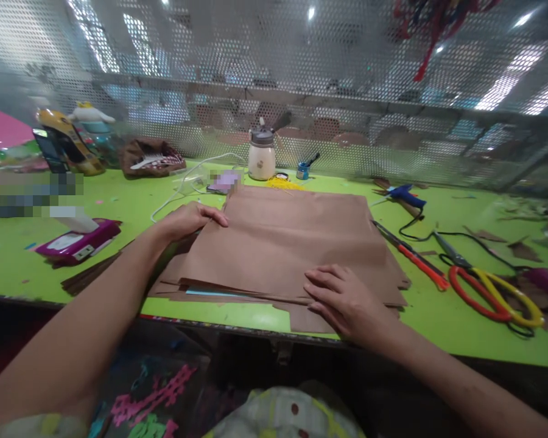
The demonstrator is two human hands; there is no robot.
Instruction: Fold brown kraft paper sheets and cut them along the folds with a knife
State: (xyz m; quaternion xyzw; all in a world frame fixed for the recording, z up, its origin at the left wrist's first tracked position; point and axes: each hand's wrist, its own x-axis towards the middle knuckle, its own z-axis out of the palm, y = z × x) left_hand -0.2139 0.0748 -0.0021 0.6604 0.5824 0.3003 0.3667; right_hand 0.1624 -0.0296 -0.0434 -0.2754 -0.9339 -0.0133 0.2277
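Observation:
A stack of brown paper sheets [283, 237] lies in front of me, its layers uneven and a strip of light blue showing near the front edge. At its left edge, my left hand [187, 220] is closed on the paper, one digit on top and the other fingers mostly hidden. Toward the front right corner, my right hand [347, 301] rests palm down on the top sheet, fingers stretched out and slightly bent. More brown sheets lie under my left forearm, partly hidden.
Right of the stack lie a red-handled cutter [422, 264], scissors [488, 295] with red and yellow handles, and a blue glue gun [406, 196] with a cord. A bottle [262, 155] stands behind. A purple box [80, 242] sits left. Perforated metal mesh [228, 55] closes the back.

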